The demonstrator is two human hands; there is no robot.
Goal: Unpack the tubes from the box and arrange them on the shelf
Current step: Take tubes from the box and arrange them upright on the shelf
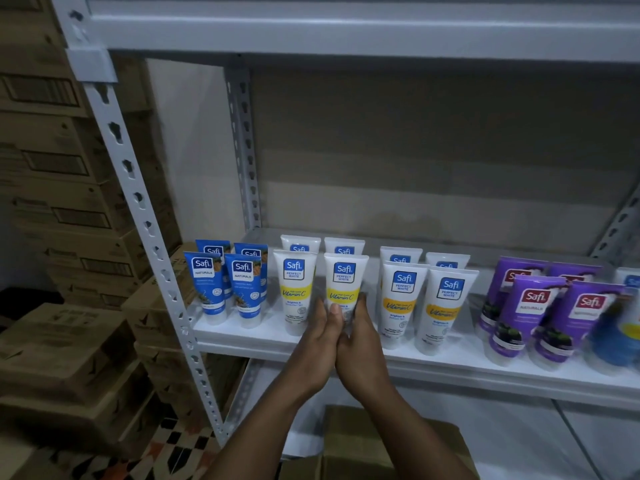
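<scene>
My left hand [320, 336] and right hand [358, 337] pinch a white yellow-banded plastic tube [344, 289] upright; a nudge toward nine o'clock could topple its matching neighbour tube [294, 289].

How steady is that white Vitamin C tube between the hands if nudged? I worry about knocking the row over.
The white tube stands tall on its narrow cap end, so it probably tips easily. Close neighbours could topple with it. Both the left hand and right hand steady it low, which suggests it is light.
</scene>
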